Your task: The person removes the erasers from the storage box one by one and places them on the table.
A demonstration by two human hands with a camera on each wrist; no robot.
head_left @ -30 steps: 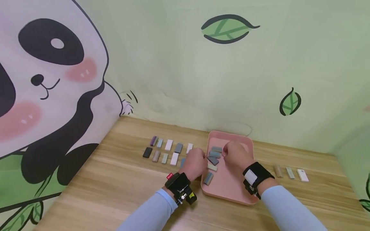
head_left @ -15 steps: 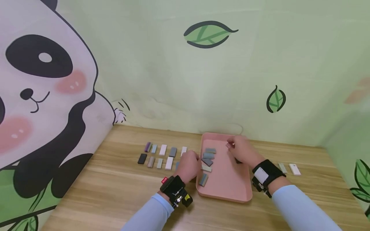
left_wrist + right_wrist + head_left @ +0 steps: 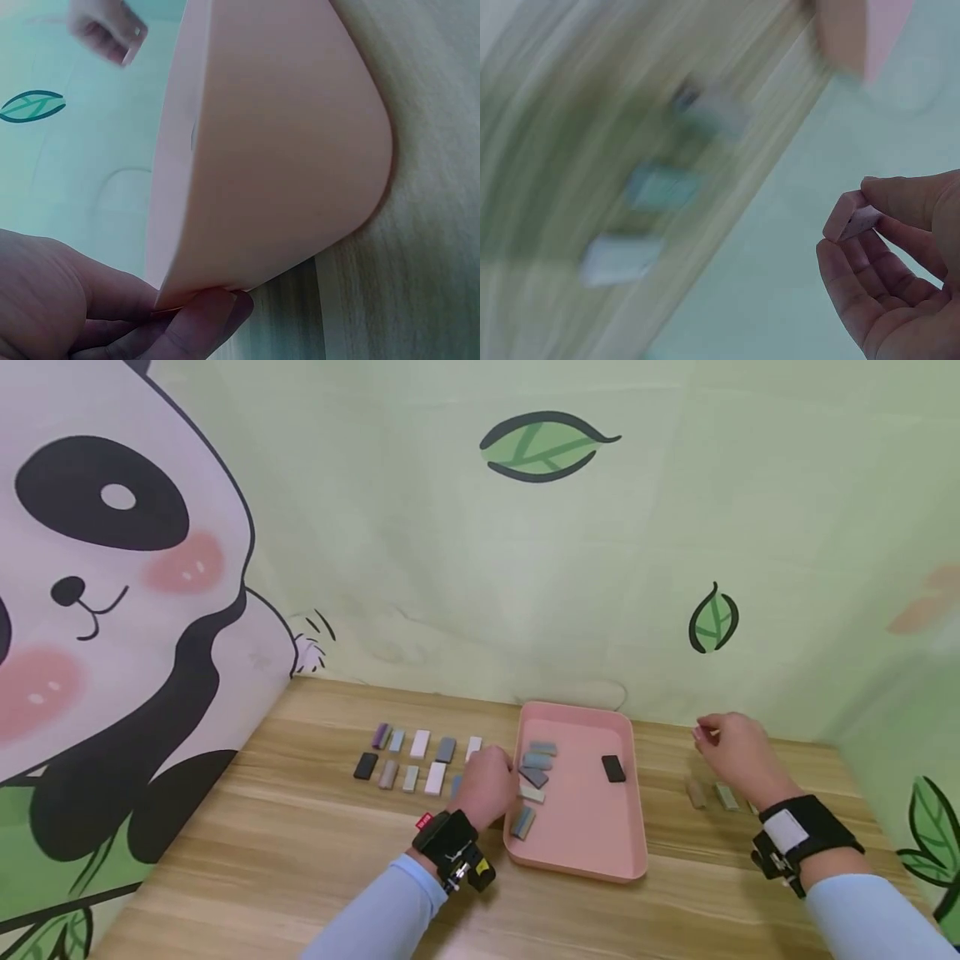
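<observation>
My left hand (image 3: 489, 787) pinches the left rim of a pink tray (image 3: 581, 839); in the left wrist view thumb and fingers grip the tray's edge. My right hand (image 3: 741, 762) is raised over the table to the right of the tray. Between its thumb and fingertips it holds a small pale pink block (image 3: 847, 214), clear in the right wrist view. A black block (image 3: 613, 768) lies in the tray's right half. Along the tray's left side lie several grey, blue and green blocks, among them a dark grey one (image 3: 534, 776).
Left of the tray, two rows of small blocks stand on the wooden table, with a black block (image 3: 366, 766) at one end. Beneath the right hand are a brown block (image 3: 696, 793), a greenish block (image 3: 726, 797) and a partly hidden white one. A wall cloth rises behind.
My right hand has lifted the pale pink block from over the tray and carried it rightward past the rim. This uncovers the black block. My left hand keeps its grip on the tray.
</observation>
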